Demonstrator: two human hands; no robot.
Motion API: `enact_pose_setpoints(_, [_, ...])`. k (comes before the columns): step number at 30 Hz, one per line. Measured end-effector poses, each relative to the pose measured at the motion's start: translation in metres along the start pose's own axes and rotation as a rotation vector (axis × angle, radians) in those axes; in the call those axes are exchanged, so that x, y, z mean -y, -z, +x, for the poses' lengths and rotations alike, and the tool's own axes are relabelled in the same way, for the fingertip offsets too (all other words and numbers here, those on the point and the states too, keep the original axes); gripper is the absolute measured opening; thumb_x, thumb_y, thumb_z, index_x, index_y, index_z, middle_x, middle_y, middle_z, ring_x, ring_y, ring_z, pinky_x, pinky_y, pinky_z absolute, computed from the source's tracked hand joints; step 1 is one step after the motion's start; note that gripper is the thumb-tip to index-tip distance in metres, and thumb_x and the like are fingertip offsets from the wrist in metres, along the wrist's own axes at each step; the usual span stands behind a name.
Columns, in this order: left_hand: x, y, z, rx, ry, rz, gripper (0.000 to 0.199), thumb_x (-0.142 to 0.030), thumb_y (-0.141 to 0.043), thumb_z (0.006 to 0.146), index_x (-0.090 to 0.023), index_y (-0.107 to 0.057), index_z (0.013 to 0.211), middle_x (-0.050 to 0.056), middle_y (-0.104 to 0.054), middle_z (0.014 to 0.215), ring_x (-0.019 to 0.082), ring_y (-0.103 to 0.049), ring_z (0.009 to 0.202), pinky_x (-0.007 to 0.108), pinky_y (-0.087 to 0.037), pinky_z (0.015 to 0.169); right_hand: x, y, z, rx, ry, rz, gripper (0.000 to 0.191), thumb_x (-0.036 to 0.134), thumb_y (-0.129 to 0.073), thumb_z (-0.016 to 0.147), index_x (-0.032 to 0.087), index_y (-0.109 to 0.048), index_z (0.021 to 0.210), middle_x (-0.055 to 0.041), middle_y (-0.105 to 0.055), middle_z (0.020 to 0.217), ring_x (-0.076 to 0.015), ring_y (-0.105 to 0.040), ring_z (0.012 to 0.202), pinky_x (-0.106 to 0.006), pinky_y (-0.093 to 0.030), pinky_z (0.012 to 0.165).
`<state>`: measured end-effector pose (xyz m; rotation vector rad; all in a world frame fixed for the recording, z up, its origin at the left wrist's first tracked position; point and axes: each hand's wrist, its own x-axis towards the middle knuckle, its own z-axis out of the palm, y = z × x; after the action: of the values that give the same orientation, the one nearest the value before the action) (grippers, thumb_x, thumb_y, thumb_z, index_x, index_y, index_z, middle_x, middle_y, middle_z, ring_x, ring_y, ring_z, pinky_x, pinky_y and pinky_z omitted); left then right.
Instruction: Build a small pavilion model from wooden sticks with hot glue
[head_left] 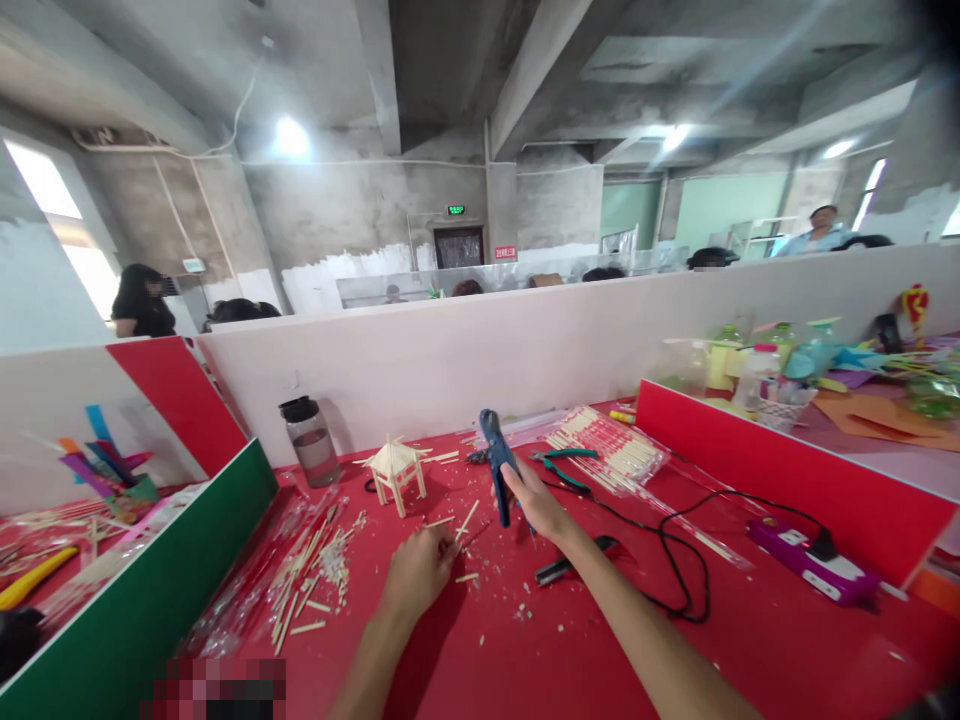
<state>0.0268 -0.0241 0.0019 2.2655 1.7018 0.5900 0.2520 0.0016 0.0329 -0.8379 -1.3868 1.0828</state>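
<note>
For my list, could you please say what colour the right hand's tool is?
The tool is dark blue, as the head view shows.

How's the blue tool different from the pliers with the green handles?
The blue tool is gripped in the right hand, while the pliers lie on the red table with no hand on them. The blue tool looks thick and chunky; the pliers look slimmer. The blue tool is mostly dark blue, but the pliers have green and dark handles. Both are hand tools.
</note>
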Motion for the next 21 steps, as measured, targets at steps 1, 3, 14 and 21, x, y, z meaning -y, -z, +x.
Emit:
enact_pose_setpoints(1, [0.0, 0.0, 0.0, -0.004, -0.003, -0.012, 0.017, -0.028, -0.056, 0.087, -0.022, -0.07, 0.083, 0.007, -0.074, 0.08, 0.022, -0.067, 0.074, 0.025, -0.029, 0.059, 0.001, -0.001, -0.002, 0.029, 0.007, -0.056, 0.041, 0.059, -0.049, 0.092, 0.021, -0.058, 0.103, 0.0038, -0.058, 0.066, -0.0112, -0.053, 0.049, -0.021, -0.042, 0.047])
enact_pose_setpoints(3, [0.0, 0.001, 0.0, -0.016, -0.007, -0.055, 0.016, -0.027, -0.056, 0.087, -0.021, -0.071, 0.083, 0.007, -0.074, 0.081, 0.022, -0.067, 0.075, 0.025, -0.031, 0.06, 0.004, -0.002, -0.007, 0.092, 0.027, -0.167, 0.04, 0.056, -0.046, 0.095, 0.022, -0.059, 0.112, 0.0031, -0.059, 0.067, -0.0124, -0.054, 0.052, -0.023, -0.044, 0.05])
enact_pose_setpoints(14, [0.01, 0.018, 0.013, -0.354, 0.058, -0.567, 0.03, -0.046, -0.059, 0.083, -0.018, -0.068, 0.091, 0.005, -0.07, 0.081, 0.017, -0.058, 0.061, 0.026, -0.042, 0.059, 0.023, 0.003, -0.014, 0.168, 0.168, -0.624, 0.041, 0.045, -0.048, 0.095, 0.027, -0.061, 0.13, -0.0065, -0.073, 0.111, -0.0294, -0.067, 0.103, -0.039, -0.047, 0.091])
enact_pose_setpoints(21, [0.001, 0.025, 0.011, -0.397, 0.032, -0.798, 0.038, -0.052, -0.061, 0.083, -0.017, -0.065, 0.095, -0.003, -0.054, 0.061, 0.012, -0.049, 0.052, 0.022, -0.039, 0.05, 0.018, 0.013, -0.015, 0.256, 0.154, -0.821, 0.036, 0.048, -0.055, 0.091, 0.026, -0.07, 0.116, -0.0074, -0.075, 0.105, -0.0292, -0.069, 0.095, -0.035, -0.047, 0.083])
